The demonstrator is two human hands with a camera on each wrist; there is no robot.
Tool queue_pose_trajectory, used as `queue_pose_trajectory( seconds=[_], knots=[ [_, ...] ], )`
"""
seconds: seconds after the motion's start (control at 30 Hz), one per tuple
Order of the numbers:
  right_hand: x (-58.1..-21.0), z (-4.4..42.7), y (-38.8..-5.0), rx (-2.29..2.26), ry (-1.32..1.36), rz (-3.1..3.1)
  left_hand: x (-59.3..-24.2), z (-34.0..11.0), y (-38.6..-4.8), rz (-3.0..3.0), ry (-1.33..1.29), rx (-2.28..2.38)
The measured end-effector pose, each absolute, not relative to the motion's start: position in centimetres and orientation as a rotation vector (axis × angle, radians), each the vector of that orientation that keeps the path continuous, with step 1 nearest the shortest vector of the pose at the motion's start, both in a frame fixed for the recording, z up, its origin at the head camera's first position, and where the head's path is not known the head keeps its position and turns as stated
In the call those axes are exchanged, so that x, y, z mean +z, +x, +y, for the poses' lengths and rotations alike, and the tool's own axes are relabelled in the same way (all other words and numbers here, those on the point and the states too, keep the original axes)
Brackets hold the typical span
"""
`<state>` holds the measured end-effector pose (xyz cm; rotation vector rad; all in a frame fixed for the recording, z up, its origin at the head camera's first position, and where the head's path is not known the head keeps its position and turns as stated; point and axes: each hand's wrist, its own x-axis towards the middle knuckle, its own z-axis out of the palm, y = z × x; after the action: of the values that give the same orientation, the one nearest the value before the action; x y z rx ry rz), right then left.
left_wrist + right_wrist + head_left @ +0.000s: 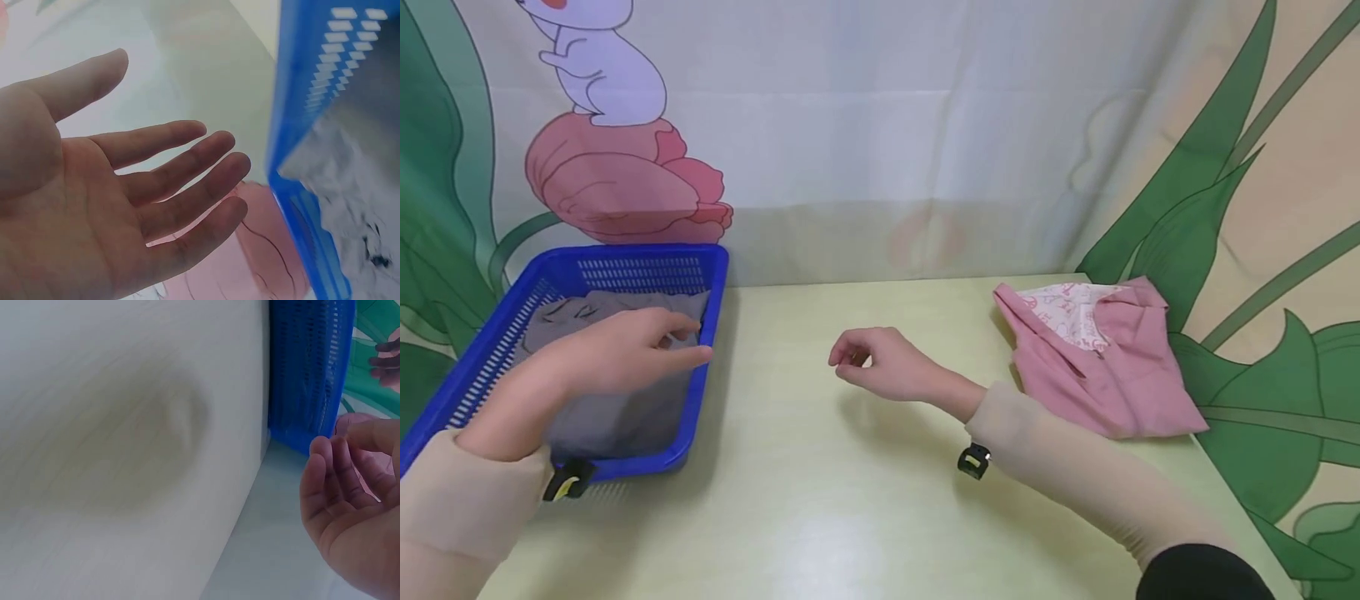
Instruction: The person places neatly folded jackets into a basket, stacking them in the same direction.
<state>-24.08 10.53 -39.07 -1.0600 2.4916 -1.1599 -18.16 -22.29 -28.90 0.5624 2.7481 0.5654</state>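
My left hand (617,352) hovers over the blue basket (706,367) and the folded grey cloth (625,421) lying in it; nothing is held. In the left wrist view the fingers of this hand (125,181) are spread and relaxed, beside the basket wall (290,94). Above the middle of the table is my right hand (891,364), its fingers loosely bent and holding nothing. The right wrist view shows that hand (353,506) with thumb and fingertips near each other, the basket (306,375) beyond it.
A folded pink garment (1120,367) with a white patterned lining lies at the right of the pale table (820,483). Behind the table hangs a curtain (865,150) printed with a white animal, a pink shape and green leaves.
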Motion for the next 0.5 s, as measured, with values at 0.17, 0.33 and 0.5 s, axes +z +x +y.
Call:
queue_pose_trajectory(
  seconds=[0.17, 0.33, 0.5],
  knots=[
    [-39.0, 13.8, -23.8, -1.145, -1.057, 2.538, -28.8, -20.7, -17.6, 2.723, 0.545, 0.595],
    [-38.9, 16.9, -23.7, -1.142, -0.958, 2.656, -29.0, -20.1, -17.3, 2.73, 0.516, 0.62],
    [-38.9, 20.2, -23.4, -1.162, -0.825, 2.816, -29.5, -19.5, -17.1, 2.698, 0.549, 0.662]
  ],
)
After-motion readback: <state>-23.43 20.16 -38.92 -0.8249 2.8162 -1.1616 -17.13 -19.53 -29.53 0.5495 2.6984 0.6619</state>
